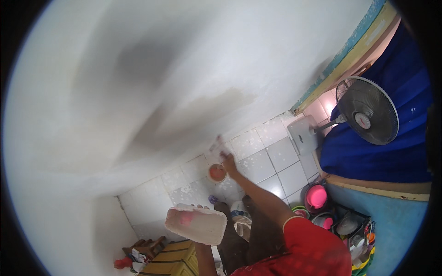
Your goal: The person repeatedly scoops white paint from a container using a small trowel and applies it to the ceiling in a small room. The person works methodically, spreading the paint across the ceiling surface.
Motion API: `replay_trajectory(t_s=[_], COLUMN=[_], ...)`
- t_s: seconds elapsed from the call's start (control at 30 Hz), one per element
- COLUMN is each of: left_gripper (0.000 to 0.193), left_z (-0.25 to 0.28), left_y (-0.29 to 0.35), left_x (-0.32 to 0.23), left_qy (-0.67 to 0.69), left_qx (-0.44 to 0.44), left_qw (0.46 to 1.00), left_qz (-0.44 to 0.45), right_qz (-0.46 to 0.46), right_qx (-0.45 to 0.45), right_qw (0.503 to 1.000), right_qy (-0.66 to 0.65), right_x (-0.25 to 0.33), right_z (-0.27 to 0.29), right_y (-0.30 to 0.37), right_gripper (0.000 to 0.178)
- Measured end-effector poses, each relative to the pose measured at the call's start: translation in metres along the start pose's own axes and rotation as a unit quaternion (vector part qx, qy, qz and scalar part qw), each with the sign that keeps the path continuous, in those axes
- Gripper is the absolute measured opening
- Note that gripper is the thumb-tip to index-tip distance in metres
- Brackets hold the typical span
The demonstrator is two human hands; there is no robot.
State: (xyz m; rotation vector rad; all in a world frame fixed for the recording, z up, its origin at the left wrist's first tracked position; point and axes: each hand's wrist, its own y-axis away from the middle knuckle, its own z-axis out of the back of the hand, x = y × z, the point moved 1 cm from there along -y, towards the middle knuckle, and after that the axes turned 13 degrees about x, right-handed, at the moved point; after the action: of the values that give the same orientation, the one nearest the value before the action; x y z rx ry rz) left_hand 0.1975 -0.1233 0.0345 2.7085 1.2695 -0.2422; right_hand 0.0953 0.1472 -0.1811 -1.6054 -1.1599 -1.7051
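The white tiled floor (293, 174) is serving as the supporting surface; pale splashes (182, 195) are spotting its tiles. A round container (217, 173) with an orange-red interior is standing on the tiles, open side up. To its right, a pale rectangular base (302, 133) is supporting a pedestal fan (362, 120) on the floor.

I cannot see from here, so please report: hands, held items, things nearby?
Left hand holds pale tray. Right hand extended, blurred thing at it, grip unclear. Round tub beneath it in view; fan off to right.
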Motion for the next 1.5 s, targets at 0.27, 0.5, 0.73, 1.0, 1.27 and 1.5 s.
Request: replay_trajectory(t_s=[0.27, 0.5, 0.73, 1.0, 1.27, 1.5], left_gripper=[0.066, 0.069, 0.066, 0.060, 0.056, 0.069], left_z=[0.025, 0.031, -0.011, -0.115, -0.177, -0.174], left_y=[0.002, 0.014, -0.008, -0.063, -0.087, -0.101], left_x=[0.008, 0.025, 0.014, 0.023, 0.034, 0.032], left_qy=[-0.025, 0.065, -0.021, -0.030, -0.551, -0.115], left_qx=[0.044, -0.036, -0.025, 0.117, 0.112, 0.277], left_qw=[0.998, 0.997, 0.999, 0.992, 0.819, 0.928], left_qz=[0.034, -0.024, -0.028, -0.047, -0.110, -0.220], right_qz=[0.034, 0.150, 0.035, 0.051, 0.286, 0.334], right_qx=[-0.164, -0.065, -0.030, 0.208, 0.326, 0.369], right_qw=[0.959, 0.964, 0.964, 0.963, 0.740, 0.733], right_qy=[-0.228, -0.212, -0.262, 0.165, 0.514, 0.464], right_x=[0.102, 0.263, 0.289, 0.453, 0.513, 0.488], right_z=[0.201, 0.201, 0.155, 0.096, 0.028, 0.004], right_y=[-0.135, -0.007, 0.147, 0.244, 0.269, 0.250], right_gripper=[0.014, 0.026, 0.032, 0.033, 0.045, 0.048])
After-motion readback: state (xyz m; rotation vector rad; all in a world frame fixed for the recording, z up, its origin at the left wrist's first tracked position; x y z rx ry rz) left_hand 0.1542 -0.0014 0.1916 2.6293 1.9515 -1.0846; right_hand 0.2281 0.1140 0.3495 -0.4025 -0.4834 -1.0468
